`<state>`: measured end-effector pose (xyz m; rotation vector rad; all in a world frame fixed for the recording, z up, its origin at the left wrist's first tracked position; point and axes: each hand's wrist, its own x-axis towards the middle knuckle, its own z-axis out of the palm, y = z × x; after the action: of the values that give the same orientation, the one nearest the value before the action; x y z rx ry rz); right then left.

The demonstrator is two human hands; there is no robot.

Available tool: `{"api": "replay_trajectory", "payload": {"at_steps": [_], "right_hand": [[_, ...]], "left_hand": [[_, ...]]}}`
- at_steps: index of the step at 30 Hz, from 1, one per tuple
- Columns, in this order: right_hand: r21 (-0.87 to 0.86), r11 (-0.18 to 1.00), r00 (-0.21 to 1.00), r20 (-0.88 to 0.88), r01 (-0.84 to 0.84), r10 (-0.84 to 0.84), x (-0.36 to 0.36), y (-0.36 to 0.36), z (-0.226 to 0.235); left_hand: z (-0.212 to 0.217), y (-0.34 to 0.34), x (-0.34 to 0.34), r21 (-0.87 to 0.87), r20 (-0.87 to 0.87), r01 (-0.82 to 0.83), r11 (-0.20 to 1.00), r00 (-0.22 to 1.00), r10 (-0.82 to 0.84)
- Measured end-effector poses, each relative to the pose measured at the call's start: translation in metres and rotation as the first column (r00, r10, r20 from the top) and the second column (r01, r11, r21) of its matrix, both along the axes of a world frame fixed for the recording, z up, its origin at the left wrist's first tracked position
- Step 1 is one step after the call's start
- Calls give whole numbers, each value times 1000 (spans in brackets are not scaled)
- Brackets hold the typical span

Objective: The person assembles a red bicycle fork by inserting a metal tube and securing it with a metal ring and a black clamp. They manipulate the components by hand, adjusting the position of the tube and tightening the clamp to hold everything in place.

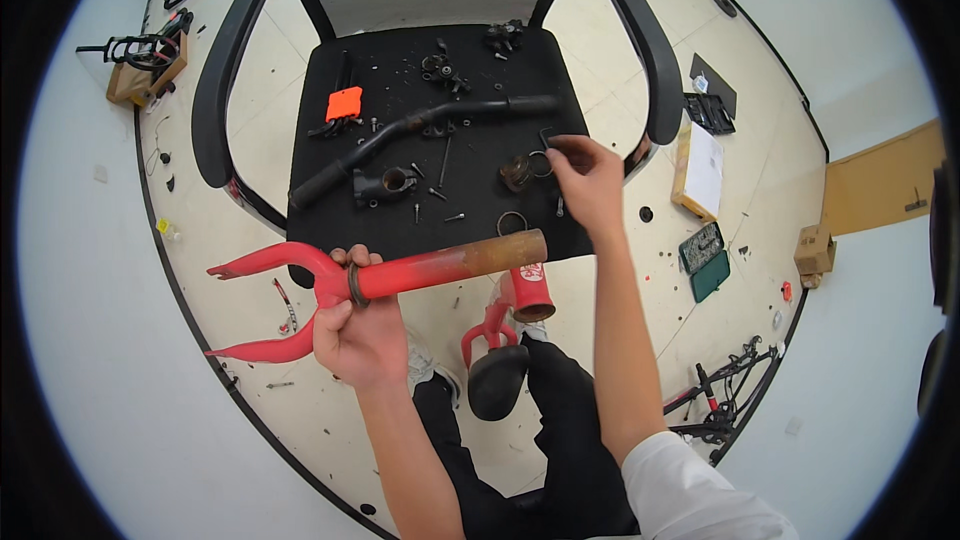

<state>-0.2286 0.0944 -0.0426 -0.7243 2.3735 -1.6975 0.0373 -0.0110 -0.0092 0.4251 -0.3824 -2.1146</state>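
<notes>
My left hand (362, 325) is wrapped round a red bicycle fork (410, 276) near its crown. The fork's legs point left, and its rusty steerer tube reaches right, level above the chair seat's front edge. A dark ring sits round the base of the steerer. Over the seat's right side, my right hand (586, 180) pinches a thin metal ring (540, 164) at its edge. Just left of it is a brown, greasy cup-shaped part (515, 174). By the fingertips lies a small black L-shaped piece (545, 137). Another thin ring (512, 223) rests behind the steerer's end.
On the black chair seat (400, 70) lie a handlebar (430, 118), a black stem (383, 185), an orange tag (344, 103) and several bolts. Between my legs stands a red frame tube (531, 292). A green case (710, 275) and a bike frame (725, 395) are on the floor at right.
</notes>
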Motion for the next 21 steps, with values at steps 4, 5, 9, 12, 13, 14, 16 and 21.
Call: {"api": "replay_trajectory", "payload": {"at_steps": [4,5,9,12,13,14,16,21], "right_hand": [[173,985,966,-254,-8,52,17,-11,0],[182,983,964,-253,-32,79,16,-11,-1],[182,983,973,-218,-39,78,14,-6,-2],[130,992,987,-158,0,20,17,-5,12],[100,995,994,-106,7,4,20,-4,20],[70,997,998,-54,17,-13,23,-2,29],[-40,999,999,14,32,-31,38,7,43],[-288,958,960,263,-18,97,93,41,72]], "left_hand": [[-1,6,-1,31,-31,18,999,999,-17],[0,7,-2,32,-37,21,999,999,-19],[1,11,-3,35,-54,32,999,998,-30],[-4,9,-2,1,-72,60,998,996,-60],[-3,9,-4,10,-57,47,999,997,-46],[-2,9,-7,20,-43,35,999,998,-34],[0,7,-8,26,-25,16,1000,1000,-15],[0,0,-3,-10,1,-11,1000,1000,11]]}}
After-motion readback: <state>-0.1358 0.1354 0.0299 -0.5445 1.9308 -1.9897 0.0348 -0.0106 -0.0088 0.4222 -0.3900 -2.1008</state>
